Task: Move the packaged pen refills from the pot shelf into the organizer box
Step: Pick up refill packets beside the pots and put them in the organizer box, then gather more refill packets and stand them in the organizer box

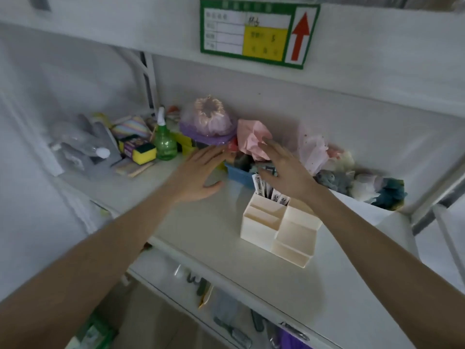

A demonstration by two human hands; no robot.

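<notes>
Head view: refills [270, 191] stand in the organizer [274, 230] back compartment, mid-shelf. Left hand [198, 172] and right hand [284, 170] hover with an open grip, empty. Packets look light, thin, slippery; pinch their tops.

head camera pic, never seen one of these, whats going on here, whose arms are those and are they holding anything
There is no machine here. A person wears a wide-angle camera on the head, so you look forward and down along their own two bare arms at a white shelf.

The left hand and the right hand both hover open with fingers spread, holding nothing.

In front of them stands a cream organizer box with several compartments. Packaged pen refills stand upright in its back compartment, just under the right hand.

Behind lie a blue tray, a green spray bottle, a yellow and green sponge and crumpled pink paper.
</notes>
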